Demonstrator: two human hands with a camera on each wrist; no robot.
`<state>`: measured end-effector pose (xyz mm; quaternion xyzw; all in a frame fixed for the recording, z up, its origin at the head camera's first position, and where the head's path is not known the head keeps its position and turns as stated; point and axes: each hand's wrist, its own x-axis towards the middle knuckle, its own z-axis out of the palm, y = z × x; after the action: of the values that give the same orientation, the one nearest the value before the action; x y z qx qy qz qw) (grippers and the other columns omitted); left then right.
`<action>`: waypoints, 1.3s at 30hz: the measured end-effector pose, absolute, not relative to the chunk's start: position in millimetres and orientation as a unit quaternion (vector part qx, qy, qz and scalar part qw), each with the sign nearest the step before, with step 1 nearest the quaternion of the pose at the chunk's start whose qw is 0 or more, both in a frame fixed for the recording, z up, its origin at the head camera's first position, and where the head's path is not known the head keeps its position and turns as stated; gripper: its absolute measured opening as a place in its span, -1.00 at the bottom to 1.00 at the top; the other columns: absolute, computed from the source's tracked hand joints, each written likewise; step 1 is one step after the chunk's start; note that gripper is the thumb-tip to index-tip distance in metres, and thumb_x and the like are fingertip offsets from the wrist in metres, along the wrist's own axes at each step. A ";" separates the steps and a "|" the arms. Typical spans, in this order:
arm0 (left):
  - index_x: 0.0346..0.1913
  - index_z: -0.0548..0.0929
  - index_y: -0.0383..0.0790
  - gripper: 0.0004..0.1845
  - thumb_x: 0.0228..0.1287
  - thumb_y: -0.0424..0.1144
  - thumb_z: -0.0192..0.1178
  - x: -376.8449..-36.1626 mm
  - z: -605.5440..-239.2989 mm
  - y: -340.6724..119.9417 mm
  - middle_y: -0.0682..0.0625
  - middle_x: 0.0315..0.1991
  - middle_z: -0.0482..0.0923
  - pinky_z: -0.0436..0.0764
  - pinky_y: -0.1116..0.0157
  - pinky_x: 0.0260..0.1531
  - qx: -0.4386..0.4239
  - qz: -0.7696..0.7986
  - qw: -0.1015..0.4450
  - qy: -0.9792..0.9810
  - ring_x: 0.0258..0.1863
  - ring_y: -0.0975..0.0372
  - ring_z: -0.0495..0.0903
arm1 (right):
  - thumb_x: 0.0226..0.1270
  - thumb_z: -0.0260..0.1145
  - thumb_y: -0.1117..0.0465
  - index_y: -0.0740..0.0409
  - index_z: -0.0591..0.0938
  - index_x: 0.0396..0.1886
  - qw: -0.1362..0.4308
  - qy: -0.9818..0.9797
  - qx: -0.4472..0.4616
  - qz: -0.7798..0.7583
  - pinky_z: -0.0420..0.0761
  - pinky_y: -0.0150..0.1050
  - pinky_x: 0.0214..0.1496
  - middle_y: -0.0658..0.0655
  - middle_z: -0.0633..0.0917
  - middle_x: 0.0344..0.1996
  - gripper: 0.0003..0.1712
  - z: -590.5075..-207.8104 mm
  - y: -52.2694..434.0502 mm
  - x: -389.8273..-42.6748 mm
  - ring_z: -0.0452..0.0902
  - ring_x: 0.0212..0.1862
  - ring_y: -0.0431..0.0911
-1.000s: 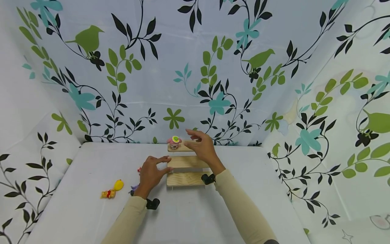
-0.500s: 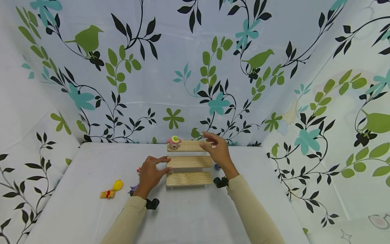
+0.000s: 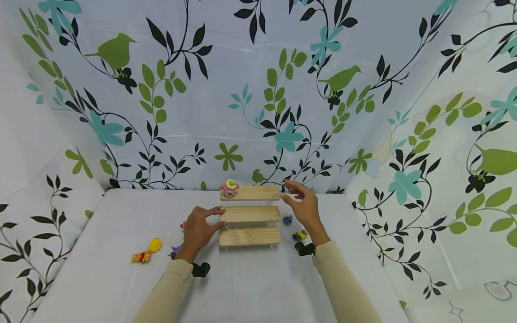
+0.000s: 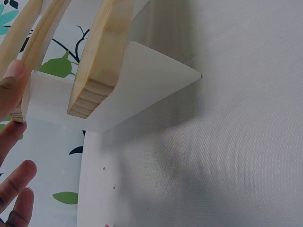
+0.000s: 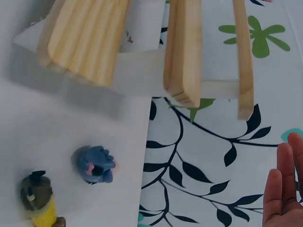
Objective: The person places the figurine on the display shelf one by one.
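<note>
A small three-step wooden display stand (image 3: 250, 214) with white side supports stands on the white table. My left hand (image 3: 199, 233) pinches the left end of its middle plank (image 4: 43, 35), thumb and a finger on opposite faces. A pink figurine (image 3: 229, 189) with a yellow-green top sits at the left end of the top plank (image 3: 258, 193). Just right of the stand, my right hand (image 3: 304, 207) is raised with nothing in it, fingers relaxed and apart from the wood. Below it on the table are a blue figurine (image 5: 96, 164) and a yellow-and-dark figurine (image 5: 43, 203).
Left on the table lies a yellow bear figurine (image 3: 141, 257) in red, beside a yellow balloon-shaped piece (image 3: 155, 245). A purple figurine (image 3: 175, 251) and a small red item (image 3: 182, 225) are partly hidden by my left hand. Leaf-patterned cloth (image 3: 250, 107) hangs behind the table.
My right hand has moved right, from over the top plank to beyond the stand's right end, uncovering the planks and the two figurines there. My left hand stays on the stand.
</note>
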<state>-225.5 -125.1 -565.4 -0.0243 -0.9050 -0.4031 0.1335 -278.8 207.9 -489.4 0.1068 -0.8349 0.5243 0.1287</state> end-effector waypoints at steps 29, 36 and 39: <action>0.17 0.83 0.06 -0.46 0.07 -0.03 0.67 -226.1 -562.6 -124.2 0.01 0.11 0.81 0.62 -0.01 -0.04 -0.025 -0.405 0.130 -0.905 0.03 -0.06 0.64 | 0.39 0.54 0.12 -0.23 0.69 0.32 0.104 -0.843 -0.030 0.526 0.48 0.06 0.33 0.03 0.75 0.23 -0.48 -549.0 245.6 -243.3 0.63 0.18 0.05; 0.19 0.82 0.07 -0.45 0.09 0.00 0.66 -224.3 -563.0 -123.7 0.02 0.12 0.80 0.61 -0.02 -0.02 -0.019 -0.403 0.122 -0.907 0.04 -0.05 0.63 | 0.38 0.55 0.13 -0.29 0.71 0.28 0.084 -0.838 -0.067 0.535 0.44 -0.02 0.32 -0.04 0.76 0.22 -0.50 -564.1 249.3 -230.8 0.62 0.13 -0.01; 0.19 0.82 0.07 -0.45 0.09 0.00 0.66 -223.9 -563.3 -124.0 0.01 0.12 0.80 0.61 -0.03 -0.01 -0.015 -0.404 0.121 -0.907 0.05 -0.05 0.63 | 0.37 0.56 0.13 -0.22 0.72 0.28 0.089 -0.840 -0.064 0.532 0.45 -0.01 0.30 -0.01 0.77 0.22 -0.49 -569.8 251.3 -228.1 0.64 0.11 0.01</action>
<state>-223.9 -124.0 -563.3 -0.0153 -0.9066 -0.4042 0.1206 -228.1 251.3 -569.8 -0.0640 -0.8397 0.5319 0.0889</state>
